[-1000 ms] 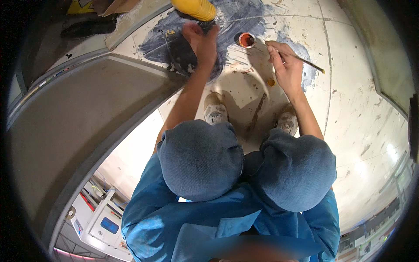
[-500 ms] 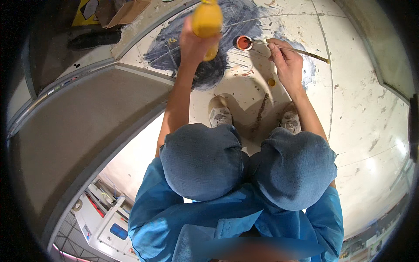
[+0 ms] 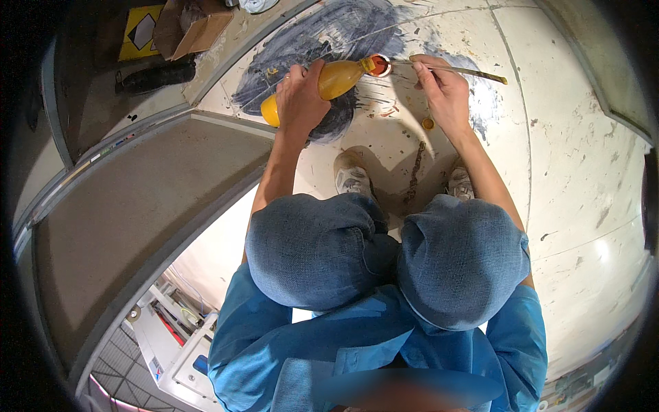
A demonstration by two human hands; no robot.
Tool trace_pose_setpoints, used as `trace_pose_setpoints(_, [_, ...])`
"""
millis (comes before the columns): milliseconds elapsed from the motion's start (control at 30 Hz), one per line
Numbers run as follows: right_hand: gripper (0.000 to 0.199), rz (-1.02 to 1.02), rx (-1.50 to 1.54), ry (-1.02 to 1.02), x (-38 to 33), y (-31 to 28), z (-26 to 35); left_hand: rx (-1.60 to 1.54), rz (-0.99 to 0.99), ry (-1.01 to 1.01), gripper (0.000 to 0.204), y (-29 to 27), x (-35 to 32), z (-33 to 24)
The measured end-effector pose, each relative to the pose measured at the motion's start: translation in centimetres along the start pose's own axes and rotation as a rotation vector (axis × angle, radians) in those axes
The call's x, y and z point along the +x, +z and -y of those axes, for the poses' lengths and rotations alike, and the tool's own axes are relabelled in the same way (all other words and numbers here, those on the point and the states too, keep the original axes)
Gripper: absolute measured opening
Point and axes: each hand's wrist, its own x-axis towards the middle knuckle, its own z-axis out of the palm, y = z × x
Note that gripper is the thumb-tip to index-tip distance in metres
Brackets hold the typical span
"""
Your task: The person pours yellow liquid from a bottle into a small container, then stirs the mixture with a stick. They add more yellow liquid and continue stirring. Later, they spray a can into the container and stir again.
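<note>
My left hand [image 3: 300,94] is wrapped round a yellow plastic bottle [image 3: 338,77], tilted so its neck points right. The bottle's mouth is at the left rim of a small white cup [image 3: 386,66] with red-orange liquid inside. Whether anything flows from the mouth is too small to tell. Between thumb and fingers, my right hand [image 3: 445,86] grips a thin, long-handled brush [image 3: 473,72]. Its far end reaches into the cup, and its handle slants out to the right. Near my right wrist a small round yellow cap [image 3: 428,123] lies on the floor.
A dark smeared paint patch [image 3: 274,55] covers the pale, stained floor [image 3: 576,172] around the cup. My shoes [image 3: 352,175] stand just in front. To the left are a grey metal-edged panel [image 3: 151,199], an open cardboard box [image 3: 195,31] and a black object [image 3: 158,77].
My left hand has tipped the bottle from near upright to lying sideways, bringing its mouth to the cup. My right hand keeps the brush in the cup, shifted slightly.
</note>
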Motion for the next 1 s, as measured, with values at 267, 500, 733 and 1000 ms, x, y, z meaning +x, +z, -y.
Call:
trace_pose_setpoints(267, [0.025,0.002,-0.055,-0.098,0.24,0.27,-0.60,0.106,-0.049,0.043,0.061,0.23,0.00,-0.25])
trace_pose_setpoints(500, [0.025,-0.012,-0.086,-0.176,0.21,0.44,-0.55,0.144,-0.039,0.063,0.058,-0.46,0.23,-0.35])
trace_pose_setpoints(733, [0.025,-0.011,-0.126,-0.171,0.23,0.20,-0.03,0.173,-0.082,0.113,0.059,-0.51,0.39,-0.63])
trace_pose_setpoints(1000, [0.023,0.012,-0.152,-0.140,0.09,0.33,-0.52,0.186,-0.114,0.131,0.068,-0.20,0.65,-0.06])
